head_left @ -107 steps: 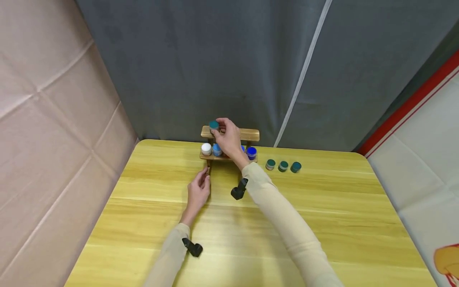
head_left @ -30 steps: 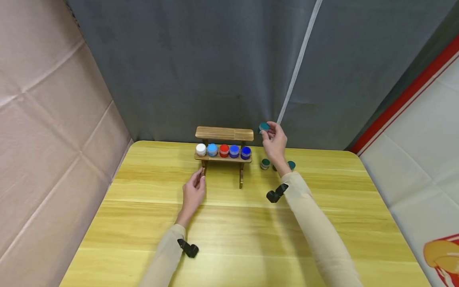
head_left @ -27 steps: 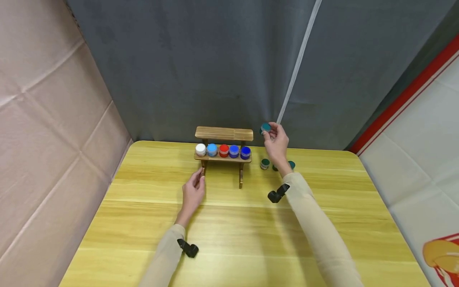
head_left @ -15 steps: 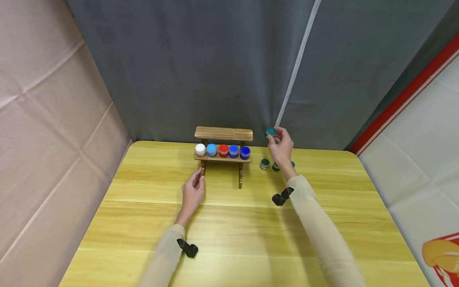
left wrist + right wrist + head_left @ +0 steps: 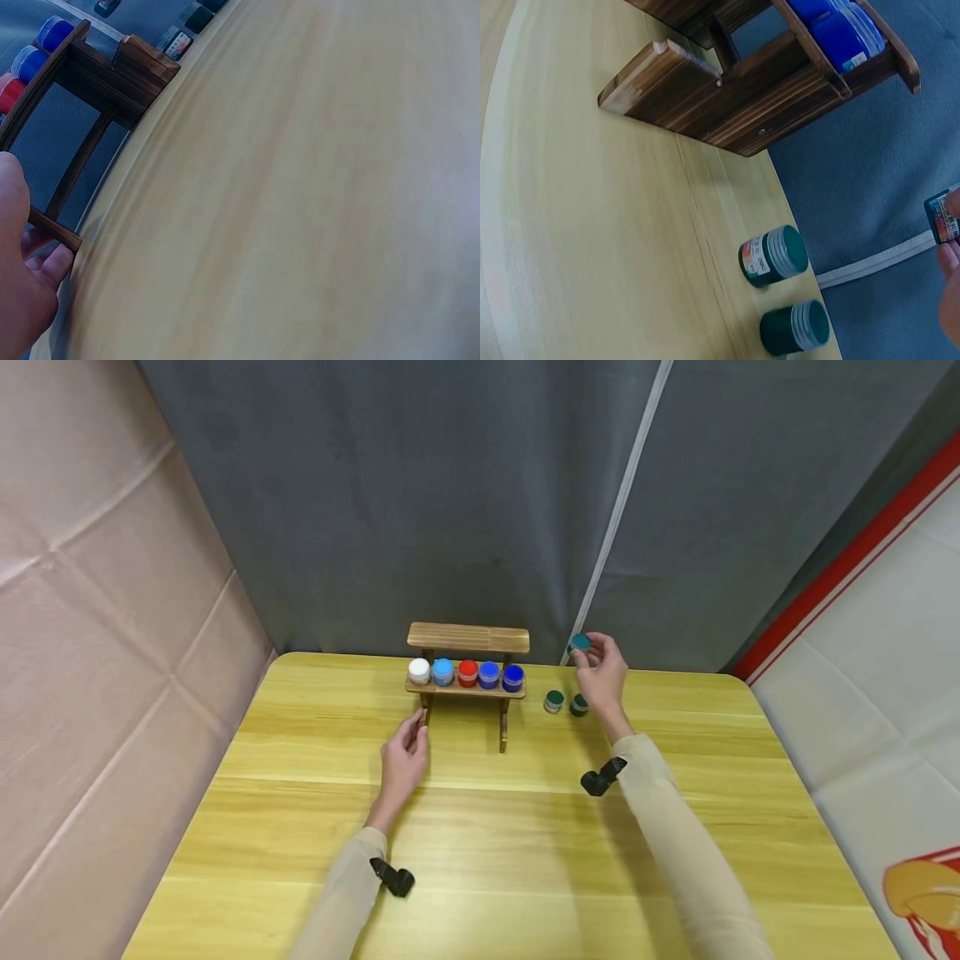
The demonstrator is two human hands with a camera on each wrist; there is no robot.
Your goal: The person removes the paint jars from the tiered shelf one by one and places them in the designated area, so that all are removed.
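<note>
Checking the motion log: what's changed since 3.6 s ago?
The right hand moved right, carrying the green-lidded jar from the wooden rack's upper left end to beyond its right side, still gripped. Unchanged: left hand at the rack's left leg, five jars on the lower shelf.

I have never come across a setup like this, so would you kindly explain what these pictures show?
There is no robot here: a person works with two bare hands. The wide picture comes from a camera on the head, looking down; the other two come from a left wrist camera and a right wrist camera. On the table stands a wooden rack, with five jars in a row on its lower shelf. To its right stand at least two green-lidded jars. The left hand grips a leg of the rack, and the right hand holds a teal-lidded jar in the air.
</note>
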